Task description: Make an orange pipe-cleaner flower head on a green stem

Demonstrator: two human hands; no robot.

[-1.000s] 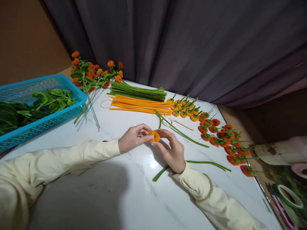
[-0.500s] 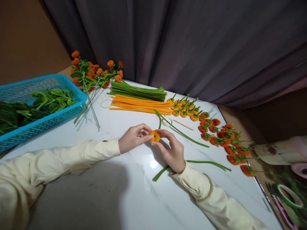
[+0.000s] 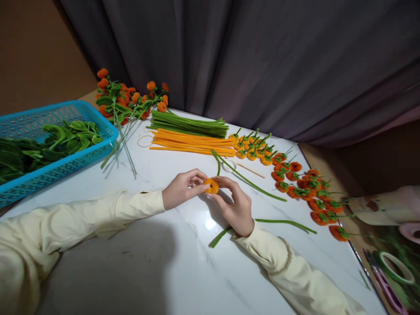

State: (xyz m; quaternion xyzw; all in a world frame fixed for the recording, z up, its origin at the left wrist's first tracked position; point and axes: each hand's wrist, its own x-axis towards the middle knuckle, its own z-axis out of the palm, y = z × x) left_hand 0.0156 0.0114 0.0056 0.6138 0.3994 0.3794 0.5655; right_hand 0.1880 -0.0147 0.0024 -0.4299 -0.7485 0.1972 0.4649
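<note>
An orange-yellow pipe-cleaner flower head (image 3: 212, 186), round with a dark centre, is held above the table between both hands. My left hand (image 3: 183, 188) pinches its left side with the thumb across the front. From the right, the fingertips and thumb of my right hand (image 3: 234, 203) close on its other edge. A green pipe cleaner (image 3: 249, 181), bent at its far end, lies just beyond my right hand. Another green pipe cleaner (image 3: 288, 222) passes under my right wrist, which hides its middle.
A blue basket (image 3: 88, 151) of green leaves stands left, beside finished orange flowers (image 3: 124, 96). Behind are green pipe cleaners (image 3: 190, 124), orange pipe cleaners (image 3: 193, 141), a white ring (image 3: 229, 166) and a thin stick (image 3: 251, 170). Flower heads (image 3: 306, 188) line the right edge, near green tape (image 3: 397, 267).
</note>
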